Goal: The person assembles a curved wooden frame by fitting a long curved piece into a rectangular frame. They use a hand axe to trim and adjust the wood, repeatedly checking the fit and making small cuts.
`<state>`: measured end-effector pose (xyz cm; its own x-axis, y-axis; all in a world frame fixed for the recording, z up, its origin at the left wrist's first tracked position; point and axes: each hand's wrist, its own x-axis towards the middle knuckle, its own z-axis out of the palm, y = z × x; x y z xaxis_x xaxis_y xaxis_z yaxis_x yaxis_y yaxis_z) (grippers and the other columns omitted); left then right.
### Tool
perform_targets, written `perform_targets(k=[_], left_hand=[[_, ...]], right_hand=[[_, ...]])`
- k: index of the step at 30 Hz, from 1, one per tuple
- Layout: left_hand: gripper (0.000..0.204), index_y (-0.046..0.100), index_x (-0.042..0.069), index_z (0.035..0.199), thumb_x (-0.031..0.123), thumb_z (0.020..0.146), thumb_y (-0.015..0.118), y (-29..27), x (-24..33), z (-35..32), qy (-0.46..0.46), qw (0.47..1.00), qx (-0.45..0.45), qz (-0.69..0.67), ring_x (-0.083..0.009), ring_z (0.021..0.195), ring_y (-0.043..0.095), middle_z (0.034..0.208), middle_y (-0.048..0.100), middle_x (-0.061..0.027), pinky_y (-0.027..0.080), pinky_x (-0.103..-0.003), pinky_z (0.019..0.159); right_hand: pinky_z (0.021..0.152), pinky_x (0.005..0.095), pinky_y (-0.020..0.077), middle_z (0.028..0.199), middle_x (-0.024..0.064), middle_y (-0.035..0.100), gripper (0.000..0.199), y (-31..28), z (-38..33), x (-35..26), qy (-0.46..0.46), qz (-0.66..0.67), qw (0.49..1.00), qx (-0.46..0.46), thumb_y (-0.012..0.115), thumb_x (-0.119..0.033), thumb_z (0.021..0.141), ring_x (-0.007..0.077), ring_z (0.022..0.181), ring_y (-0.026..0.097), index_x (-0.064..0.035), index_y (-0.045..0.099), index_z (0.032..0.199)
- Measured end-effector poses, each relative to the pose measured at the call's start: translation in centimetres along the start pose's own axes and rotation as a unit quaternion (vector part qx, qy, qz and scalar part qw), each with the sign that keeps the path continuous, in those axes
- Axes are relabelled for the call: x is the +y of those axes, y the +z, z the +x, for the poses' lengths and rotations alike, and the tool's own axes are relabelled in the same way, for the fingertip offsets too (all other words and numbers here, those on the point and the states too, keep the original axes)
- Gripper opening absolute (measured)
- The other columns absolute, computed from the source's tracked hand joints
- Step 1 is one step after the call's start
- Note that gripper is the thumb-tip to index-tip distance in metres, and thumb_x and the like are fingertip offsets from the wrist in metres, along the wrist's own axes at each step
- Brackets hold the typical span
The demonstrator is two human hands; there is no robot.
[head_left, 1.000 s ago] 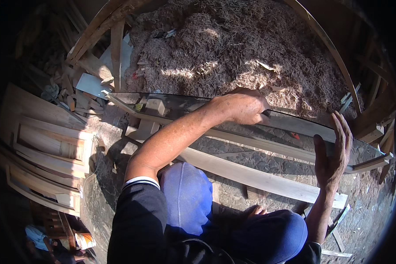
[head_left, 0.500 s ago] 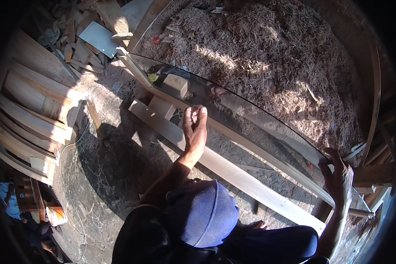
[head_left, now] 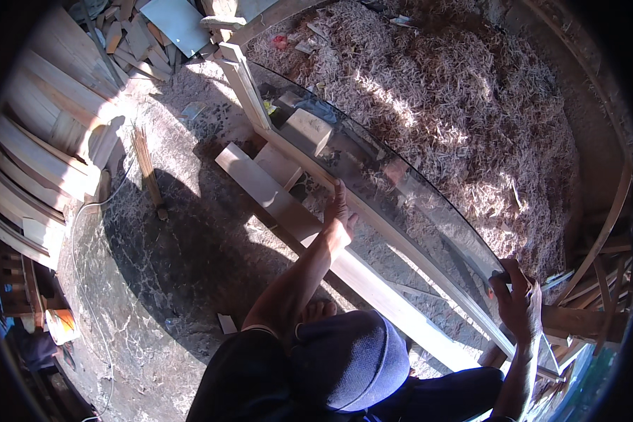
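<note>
A clear glass pane with a dark curved-looking edge stands along a long wooden frame, its lower side at the frame's rail. My right hand grips the pane's right end between thumb and fingers. My left hand is at the middle of the rail, fingers pressed together against the wood; some of them are hidden. Beneath my left forearm a pale plank runs diagonally, apart from the frame. Two wooden blocks, one pale block behind the glass and one lower block, sit near the far left end.
A large heap of wood shavings lies beyond the glass. Curved wooden pieces are stacked at the left, with offcuts behind. A stick bundle and a cable lie on the floor. Timber stands at the right.
My left hand has come down from the raised position near the glass to the rail, nearer me. My right hand keeps its grip on the pane. The whole view has shifted slightly.
</note>
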<state>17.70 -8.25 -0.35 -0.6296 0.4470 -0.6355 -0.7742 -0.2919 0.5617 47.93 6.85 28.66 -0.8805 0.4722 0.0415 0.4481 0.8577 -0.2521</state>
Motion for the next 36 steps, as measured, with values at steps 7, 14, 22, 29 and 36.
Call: perform_targets(k=[7,14,22,29,36], left_hand=[[0.079,0.049,-0.003,0.15,0.062,0.11,0.029,-4.2,18.3,-0.6,0.436,0.884,0.089,0.139,-0.0308,0.148,0.041,0.158,0.047,-0.0188,0.023,-0.042,0.125],[0.096,0.054,0.001,0.145,0.077,0.103,0.013,-0.3,38.4,4.7,0.415,0.904,0.018,0.105,-0.0308,0.135,0.052,0.146,0.057,-0.0189,0.033,-0.049,0.117],[0.085,0.06,0.005,0.133,0.075,0.104,0.02,0.8,37.4,7.1,0.396,0.913,0.024,0.091,-0.023,0.115,0.061,0.125,0.067,-0.0105,0.047,-0.042,0.106],[0.081,0.024,0.005,0.163,0.058,0.107,0.047,-0.2,20.4,0.2,0.38,0.912,0.156,0.01,-0.031,0.158,0.022,0.172,0.018,-0.0152,0.017,-0.048,0.129],[0.107,0.029,0.01,0.162,0.074,0.087,0.068,0.5,1.5,-0.1,0.043,0.996,0.042,-0.061,-0.0321,0.15,0.033,0.165,0.032,-0.0152,0.027,-0.053,0.121]], right_hand=[[0.066,0.0421,0.0527,0.082,0.0142,0.072,0.019,0.8,-0.9,1.8,0.042,0.018,0.999,-0.015,0.07,-0.016,0.097,0.0311,0.073,0.071,-0.0038,0.061,0.109],[0.072,0.0405,0.0531,0.086,0.0141,0.071,0.024,1.8,-1.6,2.7,0.054,0.021,0.998,-0.001,0.068,-0.022,0.1,0.0287,0.077,0.069,-0.0015,0.061,0.111],[0.07,0.0428,0.0544,0.082,0.0152,0.071,0.028,0.9,-0.7,2.6,0.056,0.028,0.997,-0.05,0.07,-0.021,0.099,0.0312,0.073,0.07,-0.0002,0.062,0.115],[0.086,0.0407,0.052,0.101,0.0141,0.068,0.041,1.7,-2.1,3.6,0.145,0.036,0.985,-0.086,0.069,-0.026,0.103,0.0264,0.095,0.066,-0.002,0.058,0.134],[0.072,0.041,0.0534,0.086,0.014,0.071,0.024,1.0,-1.1,2.5,0.076,0.005,0.996,-0.05,0.071,-0.019,0.099,0.0273,0.077,0.068,-0.0012,0.062,0.113]])
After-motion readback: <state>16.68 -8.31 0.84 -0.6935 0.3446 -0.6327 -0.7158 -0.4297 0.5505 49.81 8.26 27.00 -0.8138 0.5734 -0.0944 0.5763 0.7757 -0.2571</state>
